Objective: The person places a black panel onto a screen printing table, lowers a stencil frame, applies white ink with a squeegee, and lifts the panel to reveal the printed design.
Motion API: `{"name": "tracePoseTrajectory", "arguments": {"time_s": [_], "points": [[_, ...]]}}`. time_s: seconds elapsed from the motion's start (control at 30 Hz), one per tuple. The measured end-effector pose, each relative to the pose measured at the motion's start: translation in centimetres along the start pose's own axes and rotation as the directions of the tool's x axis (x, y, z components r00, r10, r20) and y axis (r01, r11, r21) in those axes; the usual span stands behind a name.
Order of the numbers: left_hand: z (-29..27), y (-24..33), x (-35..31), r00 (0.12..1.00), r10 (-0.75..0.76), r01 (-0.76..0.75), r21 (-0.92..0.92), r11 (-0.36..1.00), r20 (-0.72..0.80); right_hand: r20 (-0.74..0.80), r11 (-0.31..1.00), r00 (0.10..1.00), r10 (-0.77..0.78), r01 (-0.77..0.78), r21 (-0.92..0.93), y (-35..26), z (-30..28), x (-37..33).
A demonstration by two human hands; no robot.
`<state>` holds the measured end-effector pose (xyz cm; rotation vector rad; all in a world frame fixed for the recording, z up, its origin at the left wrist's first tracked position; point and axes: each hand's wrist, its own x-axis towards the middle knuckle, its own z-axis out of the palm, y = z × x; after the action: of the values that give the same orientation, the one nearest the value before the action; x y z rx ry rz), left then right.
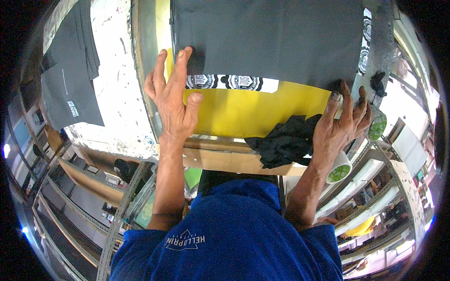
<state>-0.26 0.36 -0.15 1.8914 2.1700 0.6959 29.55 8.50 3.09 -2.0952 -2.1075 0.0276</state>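
Note:
A flat dark grey fabric piece [272, 42] lies across a yellow board [248, 110]. Strips of black-and-white printed stickers, one a lower strip [241, 83] and one a right strip [364, 44], show along its edges. My left hand [176, 105] is open, thumb and fingers apart, at the fabric's near left corner; contact there is unclear. At the near right corner, my right hand [342, 119] has its fingers spread, fingertips at the fabric's edge. Beside that wrist, a crumpled black cloth [286, 140] hangs over the board's near edge.
Left of the board is a white, paint-stained surface [117, 70] bearing dark printed fabric pieces [70, 89]. Two green-patterned cups, an upper cup [377, 126] and a lower cup [340, 171], stand near my right wrist. Metal shelving [389, 182] is at the right, with more racks [84, 210] at left.

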Motion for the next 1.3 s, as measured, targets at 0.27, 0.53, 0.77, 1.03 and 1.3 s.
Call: {"name": "tracePoseTrajectory", "arguments": {"time_s": [0.27,0.53,0.77,1.03,1.3], "points": [[0.0,-0.4,-0.3,0.999,-0.002,-0.001,-0.060,0.998,-0.046,0.008,0.999,1.000,-0.001,0.000,0.039,0.1,-0.2,0.0],[-0.1,-0.4,-0.2,0.998,-0.036,0.034,-0.038,0.999,-0.043,-0.016,0.988,0.995,-0.097,0.098,0.117,0.0,0.5,-0.2],[-0.1,-0.5,-0.6,0.997,-0.037,0.035,-0.042,0.999,-0.064,0.002,0.985,0.995,-0.102,0.100,0.139,0.1,0.9,-0.5],[0.0,-0.7,-0.8,0.993,-0.050,0.045,-0.054,0.998,-0.109,0.015,0.980,0.993,-0.119,0.115,0.164,-0.3,0.5,-0.5],[-0.7,-0.4,-1.0,0.984,-0.061,0.056,-0.035,0.998,-0.165,0.052,0.956,0.976,-0.211,0.195,0.219,-1.0,0.6,-0.5]]}}
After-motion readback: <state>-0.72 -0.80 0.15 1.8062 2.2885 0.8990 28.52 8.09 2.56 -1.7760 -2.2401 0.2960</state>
